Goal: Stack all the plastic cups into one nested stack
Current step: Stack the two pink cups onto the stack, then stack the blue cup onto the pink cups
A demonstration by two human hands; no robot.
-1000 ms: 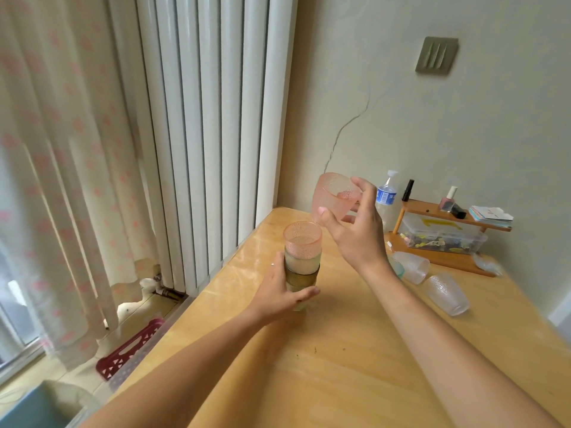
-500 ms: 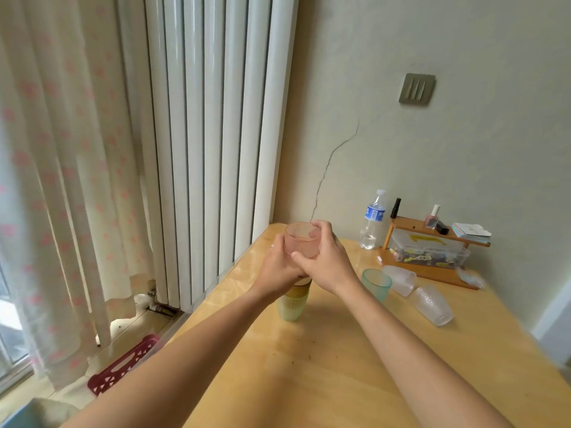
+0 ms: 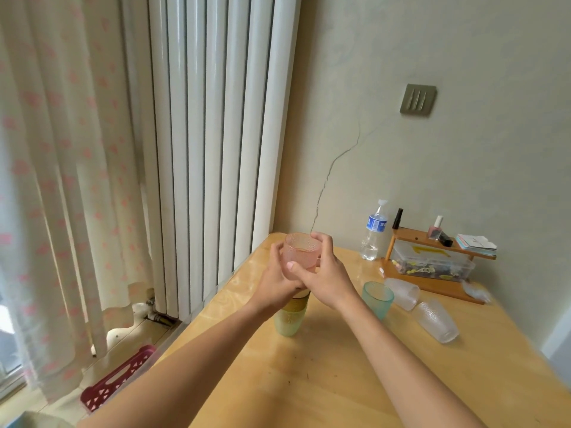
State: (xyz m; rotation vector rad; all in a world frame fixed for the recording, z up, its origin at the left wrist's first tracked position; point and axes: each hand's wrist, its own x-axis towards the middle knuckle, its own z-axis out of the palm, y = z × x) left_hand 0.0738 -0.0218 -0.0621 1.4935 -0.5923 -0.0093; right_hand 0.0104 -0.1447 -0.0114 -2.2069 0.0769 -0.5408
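Home room: curtain (image 3: 61, 180), radiator (image 3: 216, 134), nail polish (image 3: 436, 227)

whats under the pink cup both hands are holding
Below the pink cup, a brownish cup nests in a light green cup standing on the table. The left hand and right hand cover the join, hiding how deep it sits.

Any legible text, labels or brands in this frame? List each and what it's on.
None can be read.
Water bottle: blue label, print too blurred.
Clear storage box: yellow mark on the lid, no legible words.
Stack of cards: a dark mark, too small.
Wall switch: no text.
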